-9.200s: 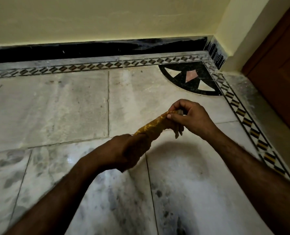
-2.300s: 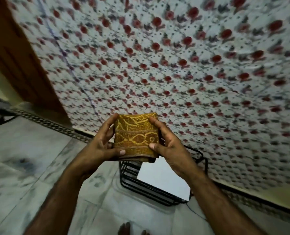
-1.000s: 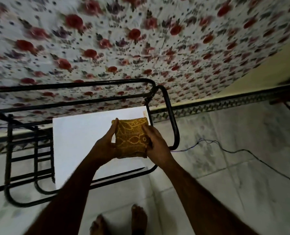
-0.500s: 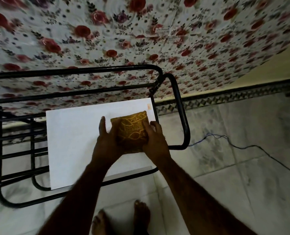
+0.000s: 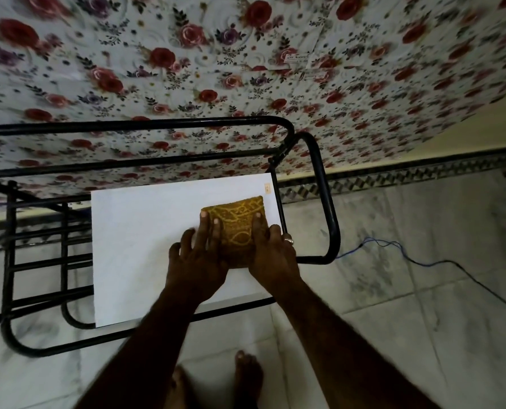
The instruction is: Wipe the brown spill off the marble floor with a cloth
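The folded yellow patterned cloth lies flat on a white board near its far right corner. My left hand rests on the cloth's left side, its straight, spread fingers partly on the board. My right hand presses the cloth's right edge with fingers extended. The marble floor shows grey mottling; no brown spill is in view.
The white board sits on a black metal tube frame. A floral mattress fills the upper view. A thin blue wire trails across the floor at right. My bare feet stand just below the frame.
Both hands lowered the folded cloth onto the white board, and their fingers now lie flat on it. The view has moved closer over the frame.
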The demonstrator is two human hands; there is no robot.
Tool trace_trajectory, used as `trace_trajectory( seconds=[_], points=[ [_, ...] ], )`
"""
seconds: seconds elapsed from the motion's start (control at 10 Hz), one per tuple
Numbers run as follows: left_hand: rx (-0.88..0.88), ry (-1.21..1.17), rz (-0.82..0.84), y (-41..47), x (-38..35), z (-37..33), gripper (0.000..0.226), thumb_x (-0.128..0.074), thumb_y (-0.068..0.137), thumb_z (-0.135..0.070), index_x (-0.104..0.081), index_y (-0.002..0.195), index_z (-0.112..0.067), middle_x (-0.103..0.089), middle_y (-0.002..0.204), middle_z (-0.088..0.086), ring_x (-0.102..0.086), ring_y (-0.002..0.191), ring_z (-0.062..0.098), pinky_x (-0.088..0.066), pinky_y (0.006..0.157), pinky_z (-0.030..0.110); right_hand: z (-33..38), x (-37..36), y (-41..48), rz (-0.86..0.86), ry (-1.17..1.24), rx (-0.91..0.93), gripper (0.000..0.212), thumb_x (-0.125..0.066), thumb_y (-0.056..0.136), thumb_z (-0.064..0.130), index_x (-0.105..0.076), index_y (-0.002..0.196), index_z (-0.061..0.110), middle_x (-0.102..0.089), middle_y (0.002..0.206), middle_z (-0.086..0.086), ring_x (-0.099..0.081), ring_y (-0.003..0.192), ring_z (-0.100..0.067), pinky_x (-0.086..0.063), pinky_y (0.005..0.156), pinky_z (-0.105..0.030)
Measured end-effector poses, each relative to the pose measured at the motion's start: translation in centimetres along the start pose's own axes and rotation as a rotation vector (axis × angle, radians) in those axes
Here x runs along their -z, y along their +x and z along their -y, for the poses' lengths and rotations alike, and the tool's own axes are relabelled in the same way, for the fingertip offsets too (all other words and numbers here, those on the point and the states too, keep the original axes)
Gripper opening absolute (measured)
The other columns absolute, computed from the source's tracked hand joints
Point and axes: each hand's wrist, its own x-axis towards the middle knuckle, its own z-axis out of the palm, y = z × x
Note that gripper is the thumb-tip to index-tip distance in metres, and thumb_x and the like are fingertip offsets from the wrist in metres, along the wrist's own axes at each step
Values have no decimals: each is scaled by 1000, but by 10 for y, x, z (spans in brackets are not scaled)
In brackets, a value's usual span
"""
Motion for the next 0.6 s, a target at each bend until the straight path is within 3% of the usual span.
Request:
trace_trajectory(
  seconds=[0.1, 0.2, 0.3, 0.4, 0.5, 0.6],
  points=[
    [18, -31, 28, 2, 2, -1, 73, -39, 86, -47, -47, 148, -9, -40, 157, 20, -56, 121, 49, -52, 84, 59, 0, 4, 2, 43, 13, -16, 89, -56, 99, 41, 6, 161, 24, -32, 144, -20, -41, 129, -40, -39, 108, -48],
    [67, -92, 10, -1, 7, 1, 76, -31, 89, -53, -37, 153, -13, -35, 161, 15, -45, 138, 45, -44, 100, 61, 3, 13, -2, 33, 151, -58, 79, -54, 100, 39, -5, 161, 28, -34, 144, -19, -42, 130, -40, -40, 109, -48],
    [118, -146, -31, -13, 31, 1, 83, -15, 92, -65, -24, 159, -15, -19, 167, 8, -22, 153, 31, -23, 119, 51, 12, 28, -15, -113, 218, -18, 54, -43, 105, 31, -26, 157, 25, -42, 141, -16, -48, 126, -36, -44, 104, -43],
    [150, -200, -161, -30, 64, 2, 79, -17, 96, -61, -27, 158, -13, -21, 166, 8, -21, 154, 25, -15, 122, 45, 24, 44, -34, -241, 271, 39, 49, -36, 105, 36, -40, 150, 18, -49, 139, -14, -52, 123, -33, -47, 102, -43],
    [148, -203, -373, -53, 101, 13, 68, -32, 100, -52, -43, 150, -7, -40, 158, 13, -37, 147, 27, -26, 119, 48, 49, 63, -54, -322, 367, 119, 61, -29, 98, 49, -44, 149, 18, -49, 147, -10, -49, 132, -29, -44, 109, -45],
    [227, -274, -473, -87, 149, 26, 69, -32, 99, -53, -39, 153, -10, -36, 160, 8, -31, 149, 21, -18, 121, 43, 86, 84, -80, -316, 453, 184, 66, -31, 97, 53, -41, 153, 19, -42, 158, -5, -39, 145, -23, -35, 119, -47]
  ],
)
